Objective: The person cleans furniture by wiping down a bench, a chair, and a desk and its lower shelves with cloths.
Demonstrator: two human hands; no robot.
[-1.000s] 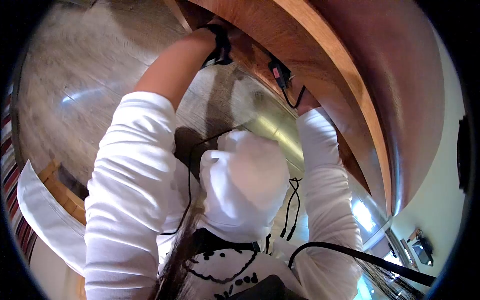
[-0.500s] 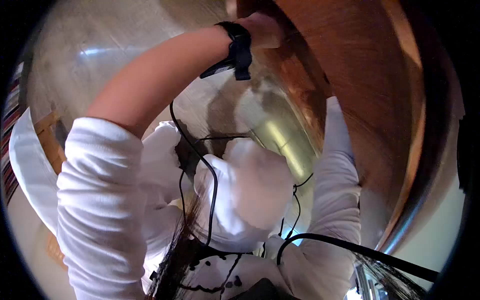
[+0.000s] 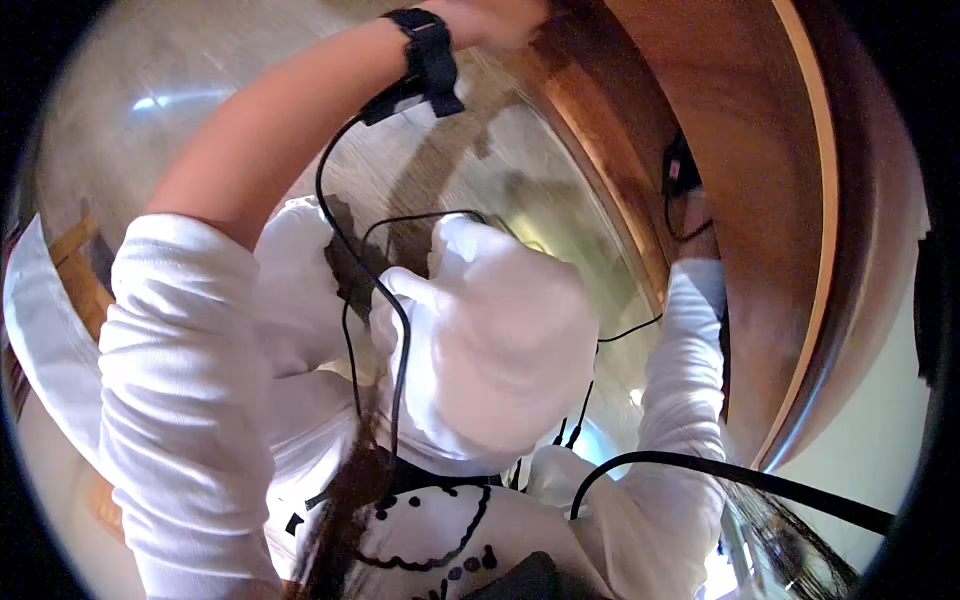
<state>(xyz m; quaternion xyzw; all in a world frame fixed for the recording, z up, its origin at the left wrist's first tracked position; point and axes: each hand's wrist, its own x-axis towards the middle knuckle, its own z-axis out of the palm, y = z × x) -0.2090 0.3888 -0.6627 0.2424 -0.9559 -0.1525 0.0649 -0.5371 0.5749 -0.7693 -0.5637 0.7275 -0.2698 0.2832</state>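
My left hand (image 3: 510,22) is at the top of the view, against the shadowed upper part of a brown wooden piece of furniture (image 3: 610,130). Its fingers are lost in shadow and past the wood's edge, so its grip cannot be made out. A black strap with a device (image 3: 428,65) circles that wrist. On the right, my right arm in a white sleeve (image 3: 685,350) reaches into a dark gap between two wooden panels. The right wrist shows there beside a black device (image 3: 682,168) with a small red mark. The right hand itself is hidden behind the wood.
My legs in white clothing (image 3: 510,320) fill the middle, above a wood-look floor (image 3: 240,60). Black cables (image 3: 395,300) hang from the wrist device and across my lap. A large curved-looking wooden panel (image 3: 770,230) stands at the right. Something white (image 3: 45,330) is at far left.
My left hand has shifted up and left in the view. The right wrist and its black device now show in the gap between the panels, where the sleeve had covered them.
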